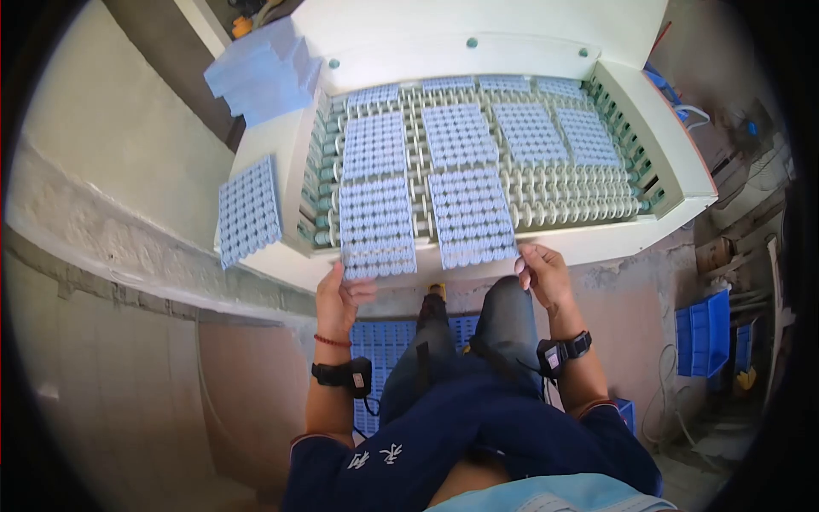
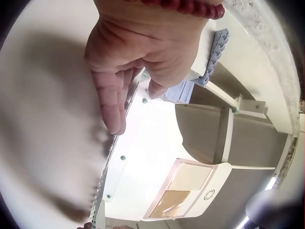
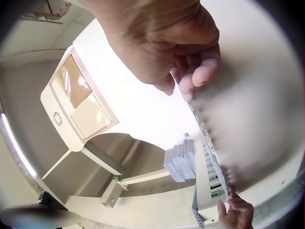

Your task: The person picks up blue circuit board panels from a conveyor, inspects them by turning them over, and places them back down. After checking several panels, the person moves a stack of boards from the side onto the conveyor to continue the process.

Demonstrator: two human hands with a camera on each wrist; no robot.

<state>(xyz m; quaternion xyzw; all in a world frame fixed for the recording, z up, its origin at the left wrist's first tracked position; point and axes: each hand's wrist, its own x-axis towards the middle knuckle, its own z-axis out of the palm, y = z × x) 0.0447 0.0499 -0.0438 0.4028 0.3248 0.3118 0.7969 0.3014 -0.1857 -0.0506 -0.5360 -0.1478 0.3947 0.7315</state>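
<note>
Two light blue mosaic tile sheets, a left one point(image 1: 377, 224) and a right one point(image 1: 472, 213), lie side by side on the white rollers point(image 1: 572, 196), their near ends overhanging the machine's front edge. My left hand point(image 1: 339, 303) is at the left sheet's near left corner; in the left wrist view its long fingers point(image 2: 112, 114) lie fairly straight along the edge, the thumb apart. At the right sheet's near right corner is my right hand point(image 1: 546, 275). The right wrist view shows its bent fingertips point(image 3: 188, 90) touching the edge, the thumb held apart.
Further sheets point(image 1: 461, 135) lie deeper on the rollers, before a white hood point(image 1: 478, 21). A stack of blue sheets point(image 1: 264, 72) stands at the back left; a single sheet point(image 1: 249, 209) leans over the left frame. Blue crates point(image 1: 705, 333) sit at the right.
</note>
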